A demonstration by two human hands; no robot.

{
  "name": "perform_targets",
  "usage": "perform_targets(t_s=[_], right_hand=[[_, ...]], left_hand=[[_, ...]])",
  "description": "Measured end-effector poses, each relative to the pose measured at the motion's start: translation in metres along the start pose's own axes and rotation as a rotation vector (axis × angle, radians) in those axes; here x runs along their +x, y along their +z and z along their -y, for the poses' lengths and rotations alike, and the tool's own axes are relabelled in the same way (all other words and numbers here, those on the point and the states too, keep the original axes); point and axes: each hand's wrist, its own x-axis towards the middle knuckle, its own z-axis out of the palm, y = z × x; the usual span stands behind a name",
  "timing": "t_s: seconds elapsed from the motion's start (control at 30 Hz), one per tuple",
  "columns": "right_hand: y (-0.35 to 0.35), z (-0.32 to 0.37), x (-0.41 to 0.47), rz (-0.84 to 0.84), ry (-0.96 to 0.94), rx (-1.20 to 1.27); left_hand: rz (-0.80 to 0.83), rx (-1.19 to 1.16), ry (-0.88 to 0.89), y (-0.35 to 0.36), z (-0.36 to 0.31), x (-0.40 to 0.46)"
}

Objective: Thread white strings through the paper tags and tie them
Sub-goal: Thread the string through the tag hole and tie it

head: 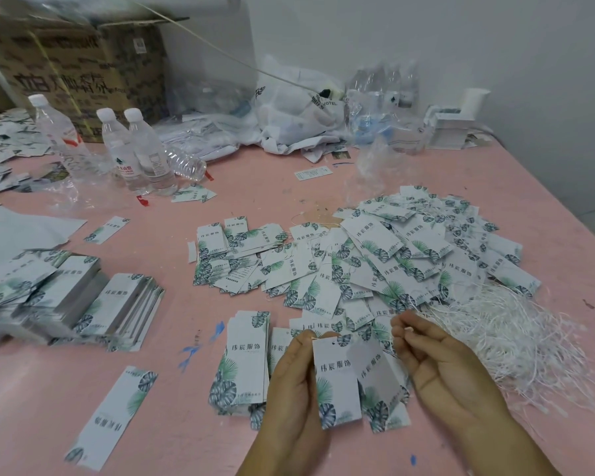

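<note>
A pink desk (193, 400) carries all the work material. A brown cardboard box (73, 70) stands at its far left corner, with crumpled white plastic bags (289, 118) beside it along the wall. A broad heap of printed paper tags (392, 255) covers the middle and right of the desk. A loose bundle of white strings (516, 334) lies on the near right, touching the edge of that heap. Stacks of tags (93, 304) sit at the left. Three upright water bottles (134, 149) stand in front of the box, and another lies on its side just beside them. The left hand (296, 383) grips one tag (337, 383) by its top left corner, thumb and fingers pinching near the punched hole, above a small neat stack (244, 359) on the desk. The right hand (440, 365), palm turned up and fingers curled, pinches a thin white string (387, 338) at the fingertips; the string hangs down just right of the held tag.
</note>
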Motion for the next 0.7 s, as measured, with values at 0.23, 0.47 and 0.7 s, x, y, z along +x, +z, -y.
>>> perform_targets(t_s=[0.23,0.47,0.7], right_hand=[[0.002,0.005,-0.005,0.059,-0.043,-0.066],[0.002,0.006,-0.015,0.059,-0.391,-0.479],[-0.001,0.013,-0.021,0.041,-0.576,-0.796]], left_hand=[[0.119,-0.057,0.001,0.004,-0.005,-0.007],[0.063,-0.193,0.019,0.004,-0.008,-0.008],[0.113,-0.132,0.194,0.000,-0.014,-0.002]])
